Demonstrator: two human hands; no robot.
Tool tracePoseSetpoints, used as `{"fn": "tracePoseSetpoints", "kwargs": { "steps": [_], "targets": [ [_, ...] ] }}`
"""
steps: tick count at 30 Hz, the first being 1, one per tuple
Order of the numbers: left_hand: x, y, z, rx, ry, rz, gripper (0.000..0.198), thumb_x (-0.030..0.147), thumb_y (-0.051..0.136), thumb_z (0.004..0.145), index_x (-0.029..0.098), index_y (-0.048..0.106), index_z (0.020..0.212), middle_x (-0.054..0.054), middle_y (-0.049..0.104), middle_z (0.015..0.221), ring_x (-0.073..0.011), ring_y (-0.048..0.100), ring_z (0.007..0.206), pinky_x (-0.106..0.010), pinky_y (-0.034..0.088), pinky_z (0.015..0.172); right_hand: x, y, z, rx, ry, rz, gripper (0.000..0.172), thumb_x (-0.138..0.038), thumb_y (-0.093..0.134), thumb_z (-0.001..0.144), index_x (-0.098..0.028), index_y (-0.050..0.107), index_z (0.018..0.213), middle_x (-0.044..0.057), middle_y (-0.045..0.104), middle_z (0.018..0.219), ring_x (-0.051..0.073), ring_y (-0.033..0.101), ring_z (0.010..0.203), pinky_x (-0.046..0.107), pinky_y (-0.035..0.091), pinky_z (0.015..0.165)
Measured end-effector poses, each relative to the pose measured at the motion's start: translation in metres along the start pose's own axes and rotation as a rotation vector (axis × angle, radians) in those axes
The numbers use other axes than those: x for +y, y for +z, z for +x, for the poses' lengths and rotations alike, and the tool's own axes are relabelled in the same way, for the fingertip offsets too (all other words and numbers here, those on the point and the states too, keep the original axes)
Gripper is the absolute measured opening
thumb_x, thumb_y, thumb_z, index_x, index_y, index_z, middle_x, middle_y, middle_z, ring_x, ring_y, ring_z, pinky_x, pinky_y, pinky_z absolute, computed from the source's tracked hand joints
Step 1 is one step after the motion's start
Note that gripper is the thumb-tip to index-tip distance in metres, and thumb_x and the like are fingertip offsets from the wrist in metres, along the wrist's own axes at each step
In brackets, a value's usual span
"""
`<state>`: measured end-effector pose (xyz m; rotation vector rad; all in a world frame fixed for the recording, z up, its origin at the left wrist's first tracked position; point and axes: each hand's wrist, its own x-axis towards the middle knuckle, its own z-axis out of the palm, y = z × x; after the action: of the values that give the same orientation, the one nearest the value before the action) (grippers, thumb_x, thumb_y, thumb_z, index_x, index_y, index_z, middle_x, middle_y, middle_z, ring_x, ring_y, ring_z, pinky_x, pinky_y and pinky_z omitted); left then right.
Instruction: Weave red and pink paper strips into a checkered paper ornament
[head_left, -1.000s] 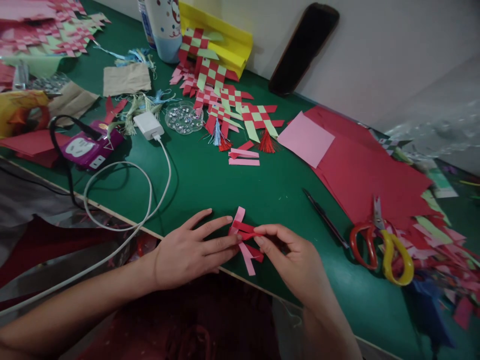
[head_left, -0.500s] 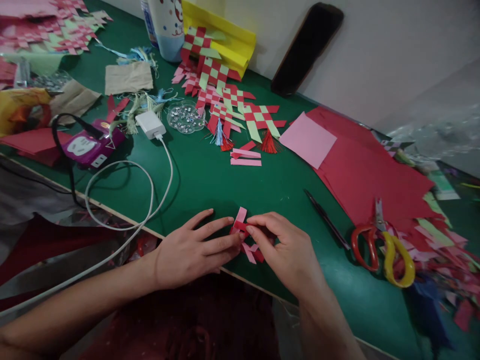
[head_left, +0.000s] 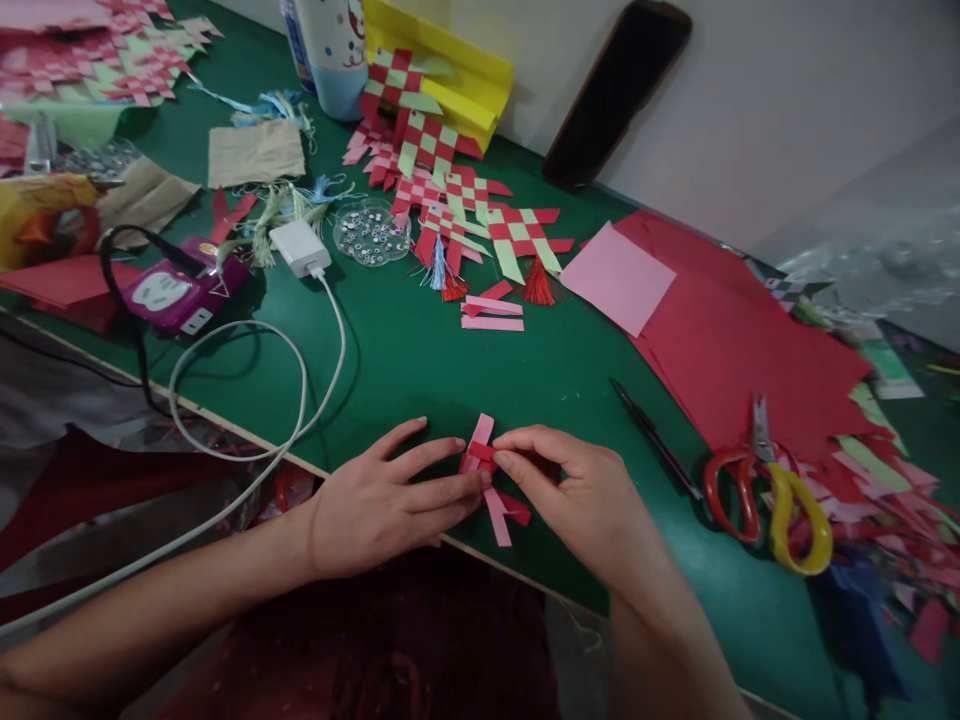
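Near the front edge of the green table lies a small weave of red and pink paper strips (head_left: pixel 480 430), with pink ends sticking out above and below. My left hand (head_left: pixel 405 490) lies over its left side, fingers spread, fingertips touching the weave. My right hand (head_left: pixel 574 490) pinches a red paper strip (head_left: pixel 484 453) between thumb and forefinger at the weave's right side. Part of the weave is hidden under my fingers. Beyond my hands lie loose pink and red strips (head_left: pixel 493 310) and finished woven paper fish (head_left: pixel 517 235), some with tassels.
Orange-and-yellow-handled scissors (head_left: pixel 761 440) and a dark pen (head_left: pixel 654 438) lie to the right, beside red paper sheets (head_left: pixel 742 340) and scraps. At left, a white cable (head_left: pixel 304 400) loops from a charger (head_left: pixel 300 248) near a purple power socket (head_left: pixel 176 290). A phone (head_left: pixel 619 95) leans against the wall.
A pink strip end below the weave now reaches farther toward the table's front edge. My right hand keeps its pinch with a slight shift, and my left hand stays nearly still.
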<state>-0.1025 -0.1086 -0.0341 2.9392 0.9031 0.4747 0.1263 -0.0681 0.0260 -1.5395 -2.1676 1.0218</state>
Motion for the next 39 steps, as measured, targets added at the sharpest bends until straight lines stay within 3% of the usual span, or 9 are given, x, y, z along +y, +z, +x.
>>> {"fn": "tracePoseSetpoints", "kwargs": {
  "steps": [8, 13, 17, 20, 26, 30, 36, 39],
  "targets": [
    [0.001, 0.002, -0.001, -0.002, -0.006, -0.013, 0.04, 0.044, 0.056, 0.097, 0.029, 0.056, 0.134, 0.002, 0.05, 0.149, -0.025, 0.042, 0.137, -0.053, 0.025, 0.121, -0.002, -0.004, -0.015, -0.073, 0.089, 0.012, 0.019, -0.038, 0.063, 0.088, -0.029, 0.073, 0.101, -0.001, 0.075, 0.085, 0.014, 0.067, 0.069, 0.026, 0.053, 0.067],
    [0.001, 0.002, -0.001, -0.01, -0.018, -0.017, 0.035, 0.042, 0.051, 0.1, 0.031, 0.057, 0.132, 0.006, 0.049, 0.149, -0.0237, 0.041, 0.137, -0.051, 0.021, 0.123, 0.0, -0.006, -0.024, -0.128, 0.027, -0.024, 0.043, -0.029, 0.076, 0.075, -0.035, 0.068, 0.117, -0.002, 0.074, 0.098, 0.015, 0.066, 0.077, 0.027, 0.055, 0.071],
    [0.001, 0.003, -0.001, -0.009, -0.018, 0.0, 0.035, 0.043, 0.053, 0.098, 0.031, 0.058, 0.131, 0.003, 0.05, 0.148, -0.0239, 0.043, 0.135, -0.05, 0.023, 0.122, 0.001, 0.001, -0.027, -0.069, 0.051, 0.041, 0.022, -0.027, 0.063, 0.085, -0.031, 0.071, 0.105, 0.0, 0.075, 0.093, 0.015, 0.068, 0.076, 0.026, 0.056, 0.07],
    [0.002, 0.003, -0.001, 0.01, -0.022, 0.002, 0.035, 0.042, 0.056, 0.097, 0.031, 0.059, 0.13, 0.002, 0.052, 0.146, -0.0241, 0.045, 0.135, -0.051, 0.025, 0.121, 0.001, 0.006, -0.028, -0.019, 0.07, 0.087, 0.017, -0.026, 0.057, 0.088, -0.028, 0.072, 0.097, 0.001, 0.075, 0.092, 0.015, 0.07, 0.079, 0.026, 0.057, 0.072],
    [0.004, 0.003, 0.0, -0.025, -0.072, -0.015, 0.04, 0.047, 0.057, 0.096, 0.03, 0.056, 0.132, -0.005, 0.047, 0.15, -0.026, 0.043, 0.137, -0.051, 0.028, 0.119, 0.01, 0.014, -0.028, 0.067, 0.129, 0.193, 0.026, -0.028, 0.059, 0.087, -0.027, 0.067, 0.112, 0.001, 0.073, 0.092, 0.014, 0.069, 0.079, 0.026, 0.058, 0.073],
    [0.005, 0.001, 0.001, -0.044, -0.086, -0.022, 0.046, 0.05, 0.057, 0.094, 0.031, 0.052, 0.135, -0.008, 0.046, 0.151, -0.0271, 0.042, 0.138, -0.051, 0.03, 0.117, 0.016, 0.019, -0.028, 0.089, 0.146, 0.256, 0.024, -0.03, 0.058, 0.088, -0.026, 0.068, 0.11, 0.003, 0.072, 0.095, 0.015, 0.069, 0.084, 0.027, 0.058, 0.076],
    [0.004, 0.001, 0.0, -0.058, -0.077, -0.028, 0.046, 0.05, 0.06, 0.092, 0.03, 0.054, 0.133, -0.009, 0.046, 0.15, -0.0276, 0.04, 0.139, -0.051, 0.028, 0.118, 0.015, 0.017, -0.027, 0.145, 0.201, 0.125, 0.028, -0.029, 0.053, 0.088, -0.022, 0.068, 0.111, 0.005, 0.072, 0.088, 0.015, 0.067, 0.072, 0.028, 0.057, 0.067],
    [0.004, 0.002, 0.0, -0.058, -0.079, -0.031, 0.046, 0.051, 0.061, 0.092, 0.03, 0.054, 0.133, -0.009, 0.046, 0.151, -0.0278, 0.04, 0.139, -0.051, 0.029, 0.118, 0.017, 0.018, -0.027, 0.136, 0.168, 0.052, 0.032, -0.027, 0.051, 0.088, -0.023, 0.067, 0.115, 0.006, 0.073, 0.094, 0.017, 0.068, 0.077, 0.03, 0.057, 0.07]
  ]
}}
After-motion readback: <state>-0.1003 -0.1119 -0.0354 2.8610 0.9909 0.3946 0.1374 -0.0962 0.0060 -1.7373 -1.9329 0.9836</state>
